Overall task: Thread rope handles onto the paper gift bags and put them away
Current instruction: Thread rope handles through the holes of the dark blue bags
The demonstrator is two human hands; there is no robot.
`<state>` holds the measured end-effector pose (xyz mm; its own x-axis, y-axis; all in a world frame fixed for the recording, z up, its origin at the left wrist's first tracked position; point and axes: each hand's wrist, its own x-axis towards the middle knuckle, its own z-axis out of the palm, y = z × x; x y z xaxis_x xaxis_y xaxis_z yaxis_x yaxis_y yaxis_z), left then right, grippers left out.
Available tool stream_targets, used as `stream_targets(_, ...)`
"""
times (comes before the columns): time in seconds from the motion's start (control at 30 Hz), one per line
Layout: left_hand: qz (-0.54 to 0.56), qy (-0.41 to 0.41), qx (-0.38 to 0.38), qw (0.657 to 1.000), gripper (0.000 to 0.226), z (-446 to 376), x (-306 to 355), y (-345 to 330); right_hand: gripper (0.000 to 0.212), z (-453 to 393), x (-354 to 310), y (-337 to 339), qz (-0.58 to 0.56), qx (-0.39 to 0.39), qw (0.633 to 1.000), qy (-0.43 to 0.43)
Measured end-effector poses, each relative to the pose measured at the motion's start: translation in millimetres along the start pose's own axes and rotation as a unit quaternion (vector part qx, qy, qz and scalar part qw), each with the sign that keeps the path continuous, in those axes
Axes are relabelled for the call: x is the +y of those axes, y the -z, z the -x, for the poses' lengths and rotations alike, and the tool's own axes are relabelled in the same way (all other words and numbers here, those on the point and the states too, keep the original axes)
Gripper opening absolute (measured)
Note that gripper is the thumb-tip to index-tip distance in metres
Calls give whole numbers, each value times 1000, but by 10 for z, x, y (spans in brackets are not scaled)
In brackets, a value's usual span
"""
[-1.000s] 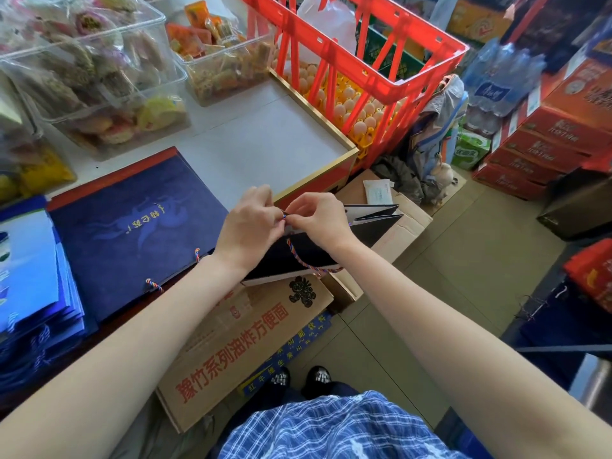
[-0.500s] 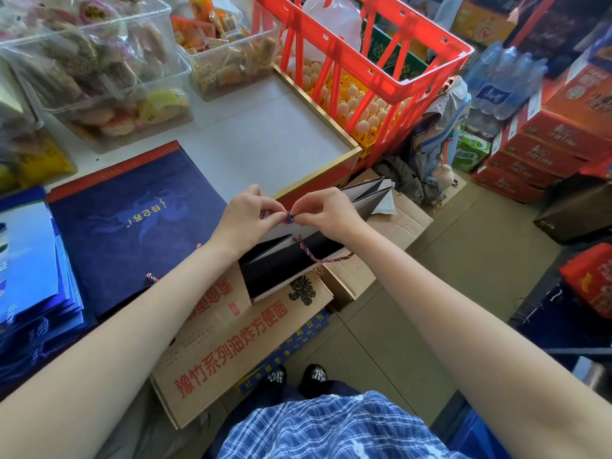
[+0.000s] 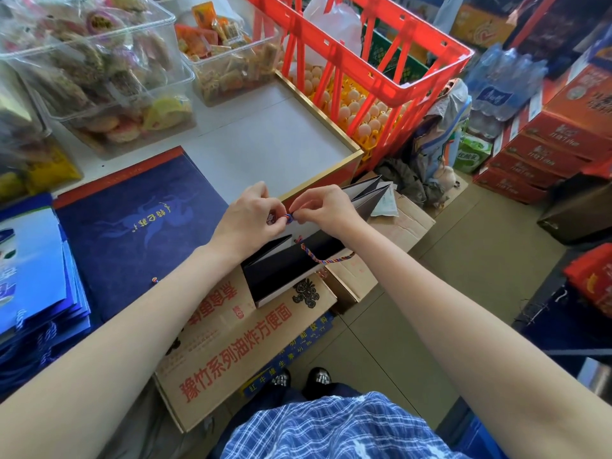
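1. Both hands were pinching the rope end: left hand (image 3: 251, 217), right hand (image 3: 326, 207), fingertips meeting on the rope handle (image 3: 288, 218).
2. The folded dark gift bag (image 3: 291, 265) sat just below the hands, over the cardboard box (image 3: 231, 342); the rope's slack looped under the right wrist.
3. Step looked like knotting the rope end at the bag's top edge.
4. Next probably needed: tighten the knot, then move the bag to the finished bags (image 3: 132, 226) on the tabletop (image 3: 265, 144), left of the hands.

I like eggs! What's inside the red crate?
Through the red crate bars you can see trays of eggs. A white plastic bag sits in there too, hiding whatever lies beneath it.
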<state>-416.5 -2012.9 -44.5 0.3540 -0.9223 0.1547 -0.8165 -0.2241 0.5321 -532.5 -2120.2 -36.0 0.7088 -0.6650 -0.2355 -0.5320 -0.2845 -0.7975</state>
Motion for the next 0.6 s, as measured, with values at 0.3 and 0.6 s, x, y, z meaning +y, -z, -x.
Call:
stream_targets(0.3, 81, 9, -69, 994, 12, -54, -26, 1, 13, 0, 41, 41, 25, -10, 999, 28)
stream_targets(0.6, 135, 82, -100, 982, 9, -93, -51, -72, 23, 16, 72, 89, 30, -79, 994, 68)
